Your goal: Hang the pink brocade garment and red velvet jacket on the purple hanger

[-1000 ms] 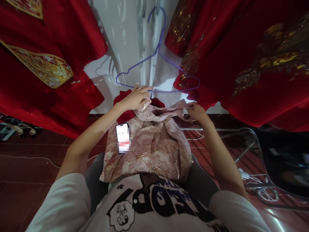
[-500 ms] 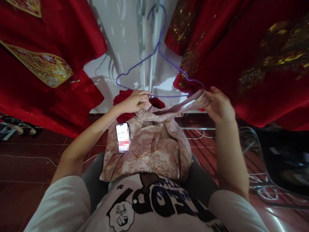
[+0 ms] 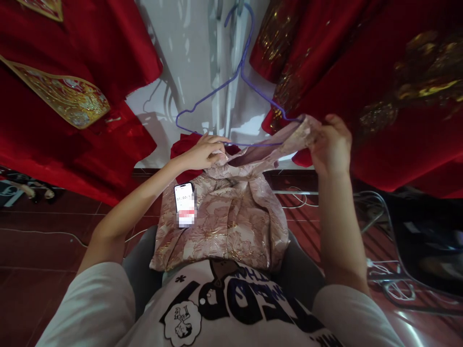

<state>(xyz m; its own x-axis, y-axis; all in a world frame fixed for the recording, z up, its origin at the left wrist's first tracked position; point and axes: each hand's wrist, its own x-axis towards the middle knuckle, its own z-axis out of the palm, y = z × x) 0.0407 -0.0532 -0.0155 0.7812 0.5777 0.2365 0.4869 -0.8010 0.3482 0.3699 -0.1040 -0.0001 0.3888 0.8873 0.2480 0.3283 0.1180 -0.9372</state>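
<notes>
A pink brocade garment (image 3: 231,219) with a gold floral pattern lies on my lap. My left hand (image 3: 202,152) grips its upper edge just below the bottom bar of a purple wire hanger (image 3: 231,91) that hangs in front of me. My right hand (image 3: 331,142) holds the garment's other corner lifted up against the hanger's right end. A phone (image 3: 183,203) with a lit screen rests on the garment's left side.
Red garments with gold embroidery hang on the left (image 3: 68,91) and right (image 3: 365,77) against a white wall. Dark red tile floor (image 3: 47,241) lies below, with cables. A dark chair with a metal frame (image 3: 415,246) stands at the right.
My right hand has risen and moved right, lifting the garment's corner from lap level up to the hanger's right end. My left hand has stayed in place.
</notes>
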